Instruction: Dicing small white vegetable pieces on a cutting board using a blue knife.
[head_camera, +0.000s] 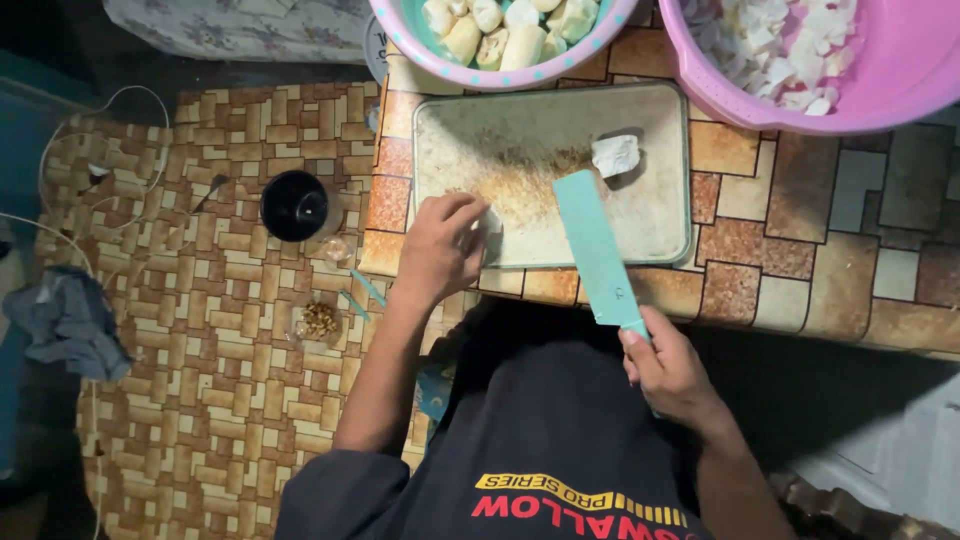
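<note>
On the cutting board (640, 215) — pale, chalky chunk (615, 154) — teal blade (596, 245) alongside.

A teal cleaver (596, 245) lies angled over the worn cutting board (540, 130), near a white chunk (615, 155).

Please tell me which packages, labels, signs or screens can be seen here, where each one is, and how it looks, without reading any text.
Shirt print: on the person's dark shirt, bottom centre; a yellow band above red letters, upside down in this view.
Small clear bag: on the patterned floor, left of the left hand; transparent, with brown bits inside.
Mark on knife: small dark sign on the teal blade, near the right hand.
No screens or signs visible.
</note>
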